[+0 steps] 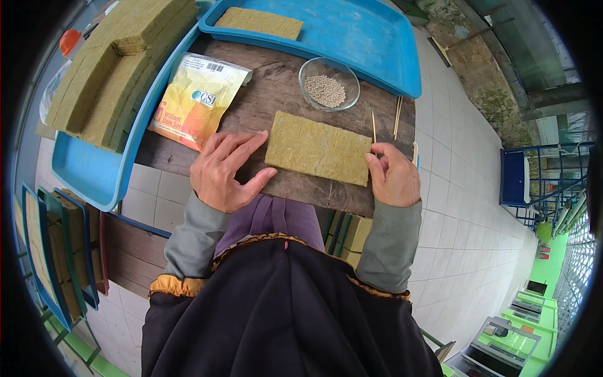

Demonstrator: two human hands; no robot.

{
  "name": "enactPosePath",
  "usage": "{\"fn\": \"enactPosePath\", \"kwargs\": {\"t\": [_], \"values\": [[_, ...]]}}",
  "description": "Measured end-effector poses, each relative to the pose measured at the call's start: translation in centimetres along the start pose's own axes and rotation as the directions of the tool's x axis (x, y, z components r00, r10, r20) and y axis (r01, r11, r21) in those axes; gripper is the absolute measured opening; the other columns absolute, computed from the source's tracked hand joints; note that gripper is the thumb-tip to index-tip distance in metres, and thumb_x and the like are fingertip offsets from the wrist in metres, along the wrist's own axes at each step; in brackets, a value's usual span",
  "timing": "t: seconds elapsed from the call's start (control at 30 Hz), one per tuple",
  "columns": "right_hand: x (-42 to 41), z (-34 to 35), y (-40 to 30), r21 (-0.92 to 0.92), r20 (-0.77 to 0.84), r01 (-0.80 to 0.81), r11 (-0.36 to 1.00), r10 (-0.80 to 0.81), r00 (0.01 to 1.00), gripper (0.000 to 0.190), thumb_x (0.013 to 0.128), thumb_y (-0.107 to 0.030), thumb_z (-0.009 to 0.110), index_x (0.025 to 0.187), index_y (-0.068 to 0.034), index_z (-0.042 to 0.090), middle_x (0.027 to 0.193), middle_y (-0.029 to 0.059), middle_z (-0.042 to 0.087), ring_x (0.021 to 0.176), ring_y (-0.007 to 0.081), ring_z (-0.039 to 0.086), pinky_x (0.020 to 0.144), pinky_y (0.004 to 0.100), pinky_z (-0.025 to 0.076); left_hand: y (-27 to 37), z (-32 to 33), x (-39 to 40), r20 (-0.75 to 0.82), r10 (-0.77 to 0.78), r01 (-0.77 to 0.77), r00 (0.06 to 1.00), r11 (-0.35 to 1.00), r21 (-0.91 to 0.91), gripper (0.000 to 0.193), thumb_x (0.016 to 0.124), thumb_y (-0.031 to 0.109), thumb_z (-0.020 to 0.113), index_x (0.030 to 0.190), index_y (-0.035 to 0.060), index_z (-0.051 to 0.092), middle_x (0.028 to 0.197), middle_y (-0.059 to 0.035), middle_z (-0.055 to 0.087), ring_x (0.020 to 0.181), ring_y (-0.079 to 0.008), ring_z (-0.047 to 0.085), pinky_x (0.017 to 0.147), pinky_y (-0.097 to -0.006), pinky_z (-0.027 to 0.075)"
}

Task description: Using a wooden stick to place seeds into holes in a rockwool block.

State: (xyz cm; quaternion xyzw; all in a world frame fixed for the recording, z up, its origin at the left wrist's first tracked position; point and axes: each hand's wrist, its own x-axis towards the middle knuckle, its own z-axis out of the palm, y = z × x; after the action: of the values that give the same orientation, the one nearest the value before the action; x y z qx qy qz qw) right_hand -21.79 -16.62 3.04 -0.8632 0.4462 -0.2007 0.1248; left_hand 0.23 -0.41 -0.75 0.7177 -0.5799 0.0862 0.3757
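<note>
A flat rockwool slab point(318, 148) lies on the dark wooden table point(278, 75) in front of me. My left hand point(231, 169) rests beside its left end, fingers spread, holding nothing. At the slab's right end, my right hand point(393, 174) has thumb and forefinger pinched on a thin wooden stick point(374, 125) that points away from me, close to the slab's edge. Beyond the slab stands a glass bowl point(329, 84) of small pale round pellets or seeds. Several more thin sticks point(398, 115) lie to the right of the bowl.
A printed seed packet point(200, 99) lies at the left. Behind, a blue tray point(367, 42) holds another rockwool slab point(259, 22). A second blue tray point(89, 160) at the left carries large stacked rockwool blocks point(122, 61). Further trays with slabs stand at the lower left.
</note>
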Motion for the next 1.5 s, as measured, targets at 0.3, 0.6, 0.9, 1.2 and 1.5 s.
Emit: {"fn": "enactPosePath", "kwargs": {"t": [0.3, 0.6, 0.9, 1.2, 1.5], "values": [[-0.6, 0.6, -0.3, 0.142, 0.041, 0.018, 0.990, -0.024, 0.999, 0.019, 0.082, -0.017, 0.072, 0.098, -0.008, 0.065, 0.075, 0.0089, 0.063, 0.063, 0.0273, 0.062, 0.057, 0.0385, 0.048, -0.4, 0.0, -0.3, -0.087, 0.021, -0.027, 0.996, 0.997, -0.067, 0.052, 0.067, 0.027, 0.082, 0.112, 0.0072, 0.069, 0.095, -0.0062, 0.070, 0.085, -0.0266, 0.063, 0.078, -0.0350, 0.052], [-1.1, 0.1, -0.8, 0.194, 0.116, 0.028, 0.981, -0.051, 0.992, 0.020, 0.081, -0.014, 0.073, 0.098, -0.007, 0.063, 0.073, 0.0082, 0.060, 0.061, 0.0264, 0.059, 0.056, 0.0386, 0.047, -0.8, -0.2, -1.0, -0.057, -0.011, 0.001, 0.998, 0.987, -0.163, 0.031, 0.072, 0.025, 0.078, 0.093, 0.0032, 0.073, 0.082, -0.0119, 0.067, 0.077, -0.0289, 0.063, 0.071, -0.0360, 0.050], [0.1, -1.3, -0.4, 0.135, 0.138, 0.121, 0.983, -0.139, 0.981, 0.023, 0.081, -0.015, 0.073, 0.100, -0.005, 0.063, 0.075, 0.0092, 0.061, 0.064, 0.0258, 0.060, 0.057, 0.0381, 0.047, -0.8, 0.1, -1.1, -0.084, -0.002, -0.012, 0.996, 0.986, -0.164, 0.032, 0.076, 0.028, 0.076, 0.093, 0.0019, 0.071, 0.082, -0.0125, 0.067, 0.076, -0.0292, 0.063, 0.070, -0.0358, 0.050], [8.4, -3.2, -3.3, -0.081, 0.087, 0.383, 0.920, -0.377, 0.922, 0.013, 0.085, -0.015, 0.069, 0.097, -0.010, 0.069, 0.078, 0.0116, 0.066, 0.073, 0.0284, 0.064, 0.066, 0.0401, 0.050, -1.2, 0.6, -1.3, -0.170, 0.077, -0.101, 0.982, 0.985, -0.141, 0.038, 0.074, 0.032, 0.078, 0.092, 0.0006, 0.066, 0.087, -0.0124, 0.068, 0.081, -0.0301, 0.065, 0.074, -0.0368, 0.052], [13.9, 2.5, -6.8, -0.317, 0.441, 0.377, 0.871, -0.216, 0.871, 0.013, 0.088, -0.022, 0.067, 0.097, -0.016, 0.074, 0.087, 0.0105, 0.072, 0.085, 0.0295, 0.068, 0.078, 0.0430, 0.053, -1.1, 0.4, -1.2, -0.140, 0.093, -0.105, 0.986, 0.991, -0.079, 0.038, 0.070, 0.029, 0.081, 0.092, 0.0014, 0.067, 0.087, -0.0112, 0.069, 0.082, -0.0293, 0.065, 0.074, -0.0360, 0.053]]}}
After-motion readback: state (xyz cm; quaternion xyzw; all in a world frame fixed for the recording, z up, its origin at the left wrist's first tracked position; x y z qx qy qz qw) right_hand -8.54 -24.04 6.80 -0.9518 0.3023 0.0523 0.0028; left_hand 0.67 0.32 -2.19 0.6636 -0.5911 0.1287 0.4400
